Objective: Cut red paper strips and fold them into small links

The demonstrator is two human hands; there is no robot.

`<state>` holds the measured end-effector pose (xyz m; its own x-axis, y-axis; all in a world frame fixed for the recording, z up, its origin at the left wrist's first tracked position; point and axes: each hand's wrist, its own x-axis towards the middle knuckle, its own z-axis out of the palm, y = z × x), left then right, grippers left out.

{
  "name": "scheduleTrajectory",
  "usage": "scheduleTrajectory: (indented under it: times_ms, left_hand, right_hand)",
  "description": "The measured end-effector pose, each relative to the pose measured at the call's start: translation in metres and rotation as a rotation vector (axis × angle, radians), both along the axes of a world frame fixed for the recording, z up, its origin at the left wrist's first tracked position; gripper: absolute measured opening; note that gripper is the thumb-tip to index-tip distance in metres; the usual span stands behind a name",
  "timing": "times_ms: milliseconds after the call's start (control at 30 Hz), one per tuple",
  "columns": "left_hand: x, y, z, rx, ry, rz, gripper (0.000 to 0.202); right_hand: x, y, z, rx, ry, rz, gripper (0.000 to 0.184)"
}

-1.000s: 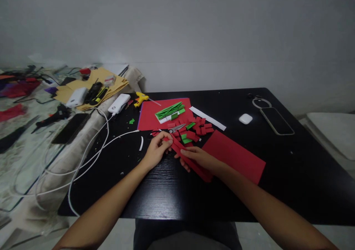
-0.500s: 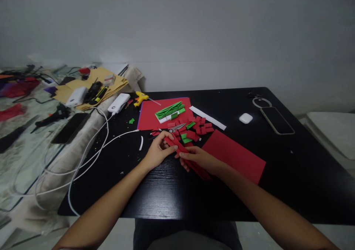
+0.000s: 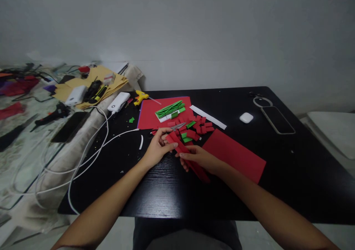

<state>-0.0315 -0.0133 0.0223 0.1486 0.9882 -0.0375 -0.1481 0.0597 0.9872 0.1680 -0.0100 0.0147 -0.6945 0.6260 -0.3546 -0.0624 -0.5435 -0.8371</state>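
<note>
A long folded strip of red paper (image 3: pixel 197 169) runs diagonally between my hands. My left hand (image 3: pixel 159 146) pinches its upper end between thumb and fingers. Lower along the strip, my right hand (image 3: pixel 196 156) is closed on it, thumb on top and fingertips beneath. Just beyond my hands lie scissors (image 3: pixel 177 127) with their blades showing, among many small folded red paper pieces (image 3: pixel 204 128) and a few green ones (image 3: pixel 186 138). A flat red sheet (image 3: pixel 234 155) rests to the right, partly under my right forearm.
Folded green paper strips (image 3: pixel 170 109) lie on a red sheet (image 3: pixel 145 113) at the back. Nearby are a yellow glue gun (image 3: pixel 141 97), a white paper strip (image 3: pixel 208 117), a power bank (image 3: pixel 119 102) and white cables (image 3: pixel 107 146). A phone (image 3: pixel 278 120) and a white case (image 3: pixel 246 117) sit right.
The red strip has turned slightly in my hands, so more of its flat face shows near my left fingers. Both hands keep nearly the same place.
</note>
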Motion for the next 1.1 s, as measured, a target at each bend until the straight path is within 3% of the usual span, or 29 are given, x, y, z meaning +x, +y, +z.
scheduleTrajectory:
  times_ms: [133, 300, 800, 1100]
  left_hand:
    - [-0.0006, 0.0013, -0.0017, -0.06, -0.067, -0.009, 0.052]
    - [-0.0019, 0.0021, -0.0075, -0.085, -0.076, -0.119, 0.035]
    - [-0.0012, -0.0003, -0.0069, -0.007, 0.055, -0.238, 0.052]
    - [0.0005, -0.0015, -0.0033, -0.025, 0.144, -0.237, 0.043]
  right_hand:
    - [0.001, -0.0006, -0.0002, -0.006, 0.03, 0.019, 0.044]
    - [0.002, -0.0008, -0.0016, 0.0, 0.051, 0.037, 0.043]
    - [0.0019, -0.0002, -0.0034, -0.046, 0.08, 0.044, 0.046]
    - [0.0017, 0.0012, -0.0028, -0.001, -0.004, 0.024, 0.058]
